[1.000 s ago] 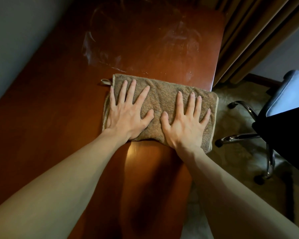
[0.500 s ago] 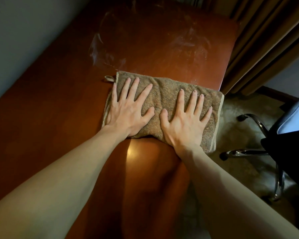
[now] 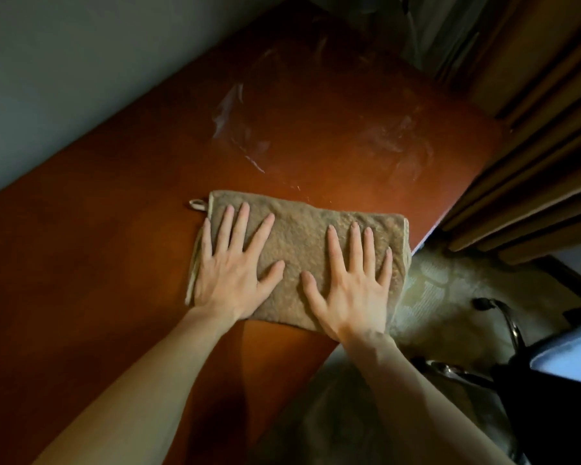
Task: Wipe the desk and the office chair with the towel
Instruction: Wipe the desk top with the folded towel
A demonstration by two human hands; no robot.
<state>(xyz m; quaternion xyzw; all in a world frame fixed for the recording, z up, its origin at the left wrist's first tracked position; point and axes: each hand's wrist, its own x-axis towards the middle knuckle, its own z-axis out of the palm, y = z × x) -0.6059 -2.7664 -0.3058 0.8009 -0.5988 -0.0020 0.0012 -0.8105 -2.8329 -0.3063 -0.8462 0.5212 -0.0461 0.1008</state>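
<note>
**Two flat hands press a folded towel on the counter.**

The brown towel [image 3: 299, 229] lies folded at the right edge of the red-brown counter [image 3: 81, 263]. The left hand [image 3: 228, 273] and right hand [image 3: 349, 290] rest on top of it side by side, fingers spread wide and straight. The towel looks soft, light and floppy, so I think flat palms pushing down will slide it best. It could bunch up if pushed from one end. White dusty marks [image 3: 245, 142] lie just past it. A curtain [image 3: 534, 162] hangs by the far corner. The office chair [image 3: 557, 391] stands on the floor to the right, apart from the towel.
</note>
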